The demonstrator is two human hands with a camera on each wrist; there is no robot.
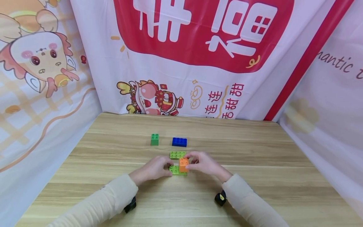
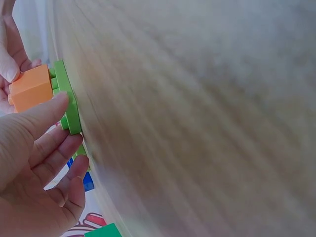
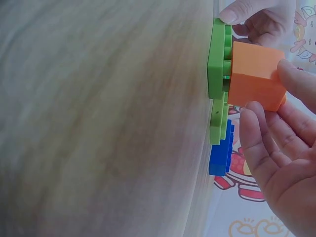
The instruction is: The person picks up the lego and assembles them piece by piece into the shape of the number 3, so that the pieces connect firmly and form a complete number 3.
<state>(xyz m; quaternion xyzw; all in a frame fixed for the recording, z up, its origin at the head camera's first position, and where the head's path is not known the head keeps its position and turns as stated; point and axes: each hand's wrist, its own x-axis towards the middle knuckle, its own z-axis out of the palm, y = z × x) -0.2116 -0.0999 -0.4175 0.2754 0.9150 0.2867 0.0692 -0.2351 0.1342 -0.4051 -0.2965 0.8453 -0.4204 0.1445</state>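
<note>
Near the table's front, a flat light-green building brick (image 1: 174, 170) lies studs up. My left hand (image 1: 154, 167) pinches its left end, the thumb (image 2: 52, 111) on the near edge in the left wrist view. Over the right end of that brick is an orange block (image 1: 183, 164), held between the thumb and fingers of my right hand (image 1: 203, 162). In the right wrist view, green studs show in a narrow gap under the orange block (image 3: 256, 76); whether it touches their tops I cannot tell.
Just behind lies a second light-green flat brick (image 1: 177, 154). Farther back are a blue brick (image 1: 179, 142) and a green block (image 1: 154, 140). The wooden table (image 1: 241, 142) ends at a printed cloth (image 1: 170, 72), with more cloth at both sides.
</note>
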